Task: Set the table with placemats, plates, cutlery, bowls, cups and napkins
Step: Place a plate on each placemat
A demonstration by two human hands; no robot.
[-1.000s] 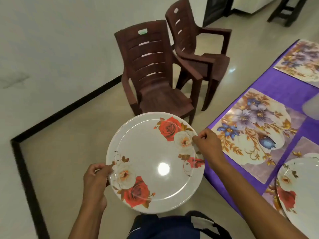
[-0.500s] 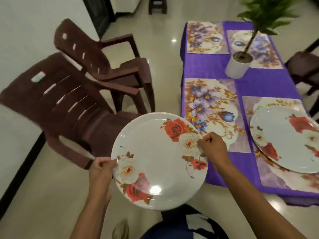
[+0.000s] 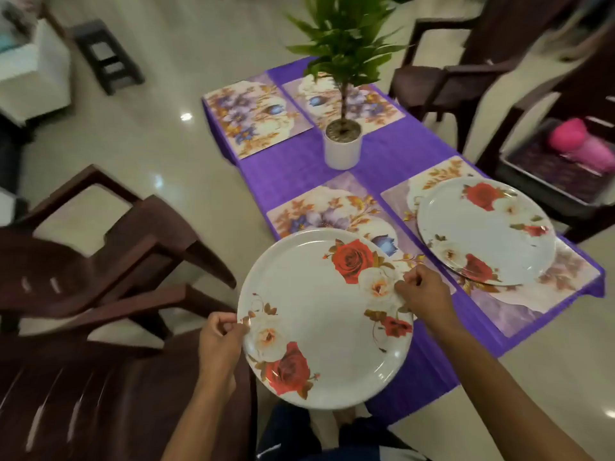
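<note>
Plate (image 3: 324, 319) with red and white roses is held in the air between both hands, its far edge over the near left placemat (image 3: 327, 211) and the rest hanging out past the worktop (image 3: 293, 168) edge. Left hand (image 3: 221, 341) pinches the rim at the plate's left side, thumb on top and fingers curled beneath. Right hand (image 3: 424, 294) pinches the right rim the same way, fingers folded under and knuckles up. The plate sits roughly level, tilted slightly toward the camera.

A second plate (image 3: 486, 231) of the same pattern lies flat on the near right placemat (image 3: 565, 284); it may be more than one plate stacked, the blur at its lower edge makes that hard to tell. Two more placemats lie at the far end, the far left placemat (image 3: 253, 118) bare, the far right placemat (image 3: 376, 108) partly behind a potted plant (image 3: 342, 144) in a white pot standing at the middle of the purple cloth.

Dark brown plastic chairs (image 3: 100, 261) stand to the left, close to the worktop. Another chair (image 3: 466, 71) stands on the far right, and near it a dark tray (image 3: 549, 174) holds something pink (image 3: 579, 141), too blurred to name
</note>
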